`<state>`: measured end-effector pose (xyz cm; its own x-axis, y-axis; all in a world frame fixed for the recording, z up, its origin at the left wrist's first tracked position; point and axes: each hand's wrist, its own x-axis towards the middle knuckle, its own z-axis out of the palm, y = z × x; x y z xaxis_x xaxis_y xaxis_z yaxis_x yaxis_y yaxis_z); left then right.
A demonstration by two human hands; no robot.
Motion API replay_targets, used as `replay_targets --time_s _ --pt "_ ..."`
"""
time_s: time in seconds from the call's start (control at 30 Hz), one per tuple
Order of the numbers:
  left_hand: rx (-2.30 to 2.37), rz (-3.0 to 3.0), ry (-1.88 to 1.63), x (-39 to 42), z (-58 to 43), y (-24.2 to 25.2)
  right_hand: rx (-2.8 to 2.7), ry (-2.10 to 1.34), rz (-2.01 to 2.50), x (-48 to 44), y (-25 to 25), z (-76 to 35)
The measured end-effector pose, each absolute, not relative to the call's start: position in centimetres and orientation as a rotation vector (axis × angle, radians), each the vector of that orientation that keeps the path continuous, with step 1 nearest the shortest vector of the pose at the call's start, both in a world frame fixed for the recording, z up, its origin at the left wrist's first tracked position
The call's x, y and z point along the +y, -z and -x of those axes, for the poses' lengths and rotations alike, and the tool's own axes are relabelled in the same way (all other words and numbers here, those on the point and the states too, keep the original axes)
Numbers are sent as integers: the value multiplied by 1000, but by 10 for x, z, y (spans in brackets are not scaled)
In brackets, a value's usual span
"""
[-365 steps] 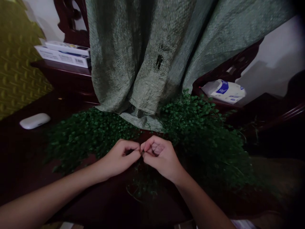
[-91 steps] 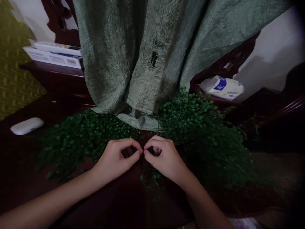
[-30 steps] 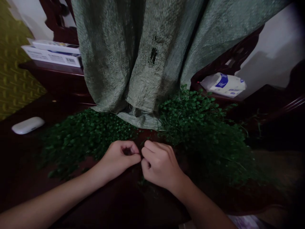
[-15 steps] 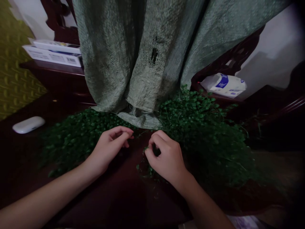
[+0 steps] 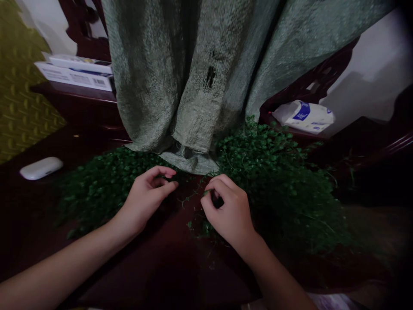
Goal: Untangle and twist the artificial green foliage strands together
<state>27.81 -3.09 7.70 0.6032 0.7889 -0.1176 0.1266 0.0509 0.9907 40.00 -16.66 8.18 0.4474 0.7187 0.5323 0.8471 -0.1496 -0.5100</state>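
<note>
Leafy green stems are heaped in two piles on the dark red wooden surface. Beside the left pile is my left hand, its thumb and fingers apart with nothing between them. My right hand is at the inner edge of the right pile. Its fingers are curled in a pinch on a thin green stem, most of which the hand hides. A loose sprig lies between the two hands. Behind them hangs a grey-green woven sack with a small tear, its lower edge resting between the piles.
A white rounded case lies at the far left. White boxes sit on a wooden ledge at back left. A white and blue tissue pack rests at back right. Small leaf scraps lie near my right wrist.
My left thumb and fingers have parted from their closer pose. My right hand stays curled and has shifted slightly right. A sprig now shows between the hands.
</note>
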Motion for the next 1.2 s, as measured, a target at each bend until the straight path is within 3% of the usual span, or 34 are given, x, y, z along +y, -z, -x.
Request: replay_targets --time_s 0.33,0.8,1.2 --pt "589 -1577 -443 -39 -281 -73 -1241 111 1822 -167 -83 -401" --pt "475 -1554 23 -48 -282 -66 -924 -400 1493 -168 -87 -408" --pt "539 -1437 155 -49 -281 -75 -867 -491 1373 -170 -92 -406"
